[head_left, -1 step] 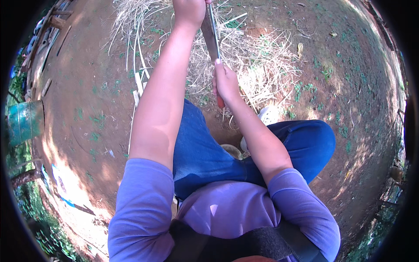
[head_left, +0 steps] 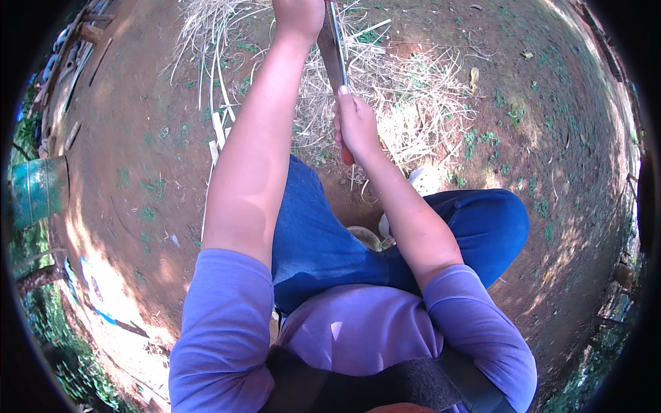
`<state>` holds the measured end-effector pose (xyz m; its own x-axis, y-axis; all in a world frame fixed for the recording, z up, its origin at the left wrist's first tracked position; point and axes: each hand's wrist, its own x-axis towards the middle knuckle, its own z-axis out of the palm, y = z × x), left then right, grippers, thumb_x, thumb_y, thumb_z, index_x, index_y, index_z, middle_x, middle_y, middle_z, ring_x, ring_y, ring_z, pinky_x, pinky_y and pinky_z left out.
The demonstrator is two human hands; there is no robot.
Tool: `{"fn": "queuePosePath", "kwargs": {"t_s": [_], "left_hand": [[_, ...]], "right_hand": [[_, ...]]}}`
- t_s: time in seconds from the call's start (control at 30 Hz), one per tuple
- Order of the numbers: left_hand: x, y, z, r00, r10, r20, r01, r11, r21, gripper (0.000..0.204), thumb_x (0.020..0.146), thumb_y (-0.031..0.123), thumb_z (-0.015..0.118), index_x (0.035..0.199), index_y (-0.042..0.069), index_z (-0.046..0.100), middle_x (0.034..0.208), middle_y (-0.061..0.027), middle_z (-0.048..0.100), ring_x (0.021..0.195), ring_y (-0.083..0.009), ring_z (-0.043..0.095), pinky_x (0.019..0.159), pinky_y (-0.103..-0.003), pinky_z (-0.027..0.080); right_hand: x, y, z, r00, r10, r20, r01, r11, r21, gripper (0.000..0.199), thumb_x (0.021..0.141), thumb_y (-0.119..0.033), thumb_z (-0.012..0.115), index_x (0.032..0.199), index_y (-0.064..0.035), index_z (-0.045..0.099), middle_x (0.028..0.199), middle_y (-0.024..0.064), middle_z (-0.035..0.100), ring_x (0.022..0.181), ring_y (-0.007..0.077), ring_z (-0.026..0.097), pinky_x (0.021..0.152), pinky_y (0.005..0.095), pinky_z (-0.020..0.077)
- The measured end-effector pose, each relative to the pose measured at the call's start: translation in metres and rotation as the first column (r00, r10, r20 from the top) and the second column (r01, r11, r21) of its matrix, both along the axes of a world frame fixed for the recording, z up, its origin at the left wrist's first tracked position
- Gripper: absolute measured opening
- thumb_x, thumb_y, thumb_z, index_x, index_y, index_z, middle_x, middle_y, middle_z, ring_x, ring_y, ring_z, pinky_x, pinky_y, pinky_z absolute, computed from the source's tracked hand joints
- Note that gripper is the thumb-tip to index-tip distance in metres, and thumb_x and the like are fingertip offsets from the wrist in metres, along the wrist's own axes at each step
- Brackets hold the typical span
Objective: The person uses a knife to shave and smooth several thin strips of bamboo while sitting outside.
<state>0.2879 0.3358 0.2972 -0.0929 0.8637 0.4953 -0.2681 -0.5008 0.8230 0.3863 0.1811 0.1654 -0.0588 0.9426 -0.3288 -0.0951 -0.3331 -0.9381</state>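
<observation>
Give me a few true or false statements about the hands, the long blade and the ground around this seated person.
1. The right hand grips a long metal blade with a red handle. True.
2. The left hand rests on the knee. False: it is stretched forward, up by the blade's far end.
3. Dry pale straw lies ahead on the ground. True.
4. The person wears red trousers. False: they are blue trousers.
</observation>
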Motion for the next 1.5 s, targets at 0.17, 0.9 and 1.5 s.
{"fn": "queuePosePath", "kwargs": {"t_s": [0.17,0.9,1.5], "left_hand": [[-0.007,0.005,-0.009,0.962,0.198,-0.189,-0.185,0.979,0.084,0.040,0.107,0.048,0.050,0.092,0.011,0.052,0.075,0.0014,0.053,0.068,-0.0090,0.053,0.063,-0.025,0.044],[-0.030,0.004,0.000,0.997,0.025,0.072,-0.022,0.999,-0.046,0.036,0.107,0.046,0.051,0.093,0.013,0.050,0.072,0.0023,0.050,0.060,-0.0091,0.051,0.054,-0.024,0.044],[-0.043,0.017,-0.014,0.992,0.002,0.123,0.007,0.997,-0.076,0.037,0.105,0.049,0.053,0.094,0.014,0.051,0.072,0.0029,0.051,0.059,-0.0079,0.050,0.054,-0.023,0.044]], "right_hand": [[0.012,-0.016,-0.096,0.912,0.056,0.406,-0.008,0.993,-0.119,0.063,0.107,-0.055,0.041,0.104,0.0027,0.066,0.070,0.0131,0.061,0.072,0.0240,0.065,0.076,0.0428,0.0532],[-0.013,0.007,-0.022,0.998,0.037,0.059,-0.044,0.992,0.115,0.058,0.106,-0.055,0.042,0.082,-0.0041,0.057,0.059,0.0043,0.054,0.046,0.0159,0.053,0.047,0.0328,0.0453],[0.039,-0.015,-0.132,0.989,0.147,0.018,-0.113,0.823,-0.556,0.063,0.104,-0.065,0.035,0.082,-0.0090,0.052,0.065,0.0005,0.049,0.052,0.0143,0.050,0.049,0.0338,0.0463]]}}
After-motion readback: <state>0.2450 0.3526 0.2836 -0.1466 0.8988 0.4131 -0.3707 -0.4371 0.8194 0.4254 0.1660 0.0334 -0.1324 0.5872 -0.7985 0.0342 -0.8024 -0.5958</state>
